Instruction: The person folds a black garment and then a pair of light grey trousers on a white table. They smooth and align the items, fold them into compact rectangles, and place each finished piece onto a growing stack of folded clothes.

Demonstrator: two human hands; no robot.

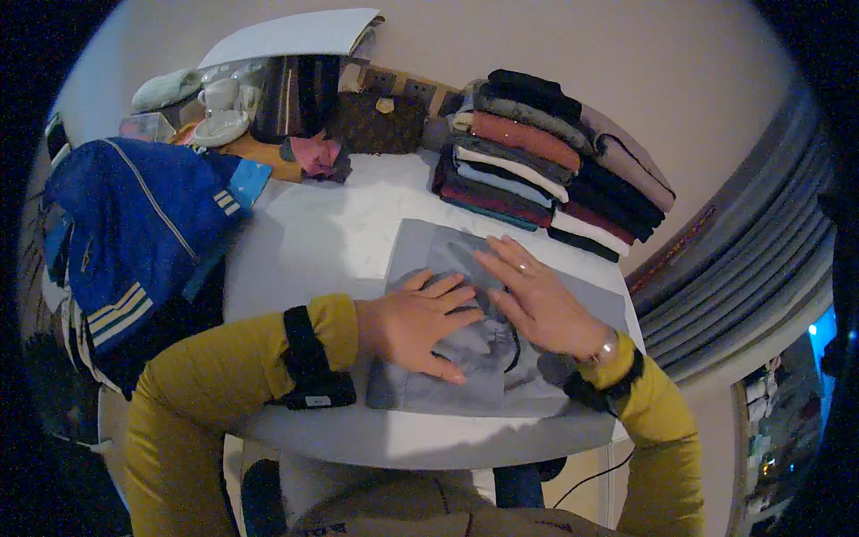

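A grey garment [463,393] lies folded flat on the white table [315,248] in front of me, a dark cord showing near its middle. Palm down with fingers spread, my left hand [423,322] rests on the garment's left half. My right hand [537,302], wearing a ring and a metal bracelet, lies flat over the right half. Its fingers point up and left, and the two hands do not overlap. Neither hand grips anything. Black straps circle both yellow sleeves near the wrists.
Folded clothes [510,151] are stacked at the back right. A heap of blue clothing [147,194] covers the left side. Along the back stand a brown patterned bag [382,124], a dark bin-like container [295,97] and white cups [220,95]. A grey curtain [745,221] hangs at right.
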